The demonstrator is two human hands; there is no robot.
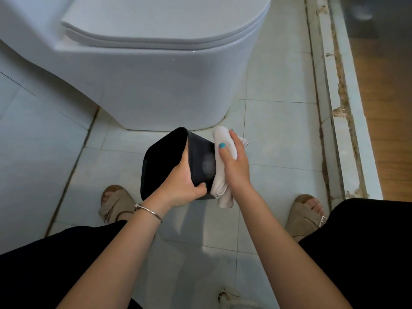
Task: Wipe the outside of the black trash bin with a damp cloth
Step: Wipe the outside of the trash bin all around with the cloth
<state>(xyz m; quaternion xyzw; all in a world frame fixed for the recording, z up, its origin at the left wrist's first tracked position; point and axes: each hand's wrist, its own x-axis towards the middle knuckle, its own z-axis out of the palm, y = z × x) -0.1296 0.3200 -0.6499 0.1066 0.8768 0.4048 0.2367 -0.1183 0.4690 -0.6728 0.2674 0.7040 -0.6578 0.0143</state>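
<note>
The black trash bin [200, 157] is tipped to the left just above the floor, its open mouth facing left. My left hand [180, 186] grips its rim, fingers inside the mouth and thumb on the outer wall. A light beige cloth [223, 181] lies against the bin's right outer side, where a damp sheen shows. My right hand [234, 161] holds the cloth there, thumb and fingers curled round it. The bin's far side and bottom are hidden.
A white toilet [145, 81] with its lid down stands right behind the bin. A raised, chipped door sill [338, 108] runs along the right, with wood floor beyond. My sandalled feet [116, 204] are on the pale tiles at both sides.
</note>
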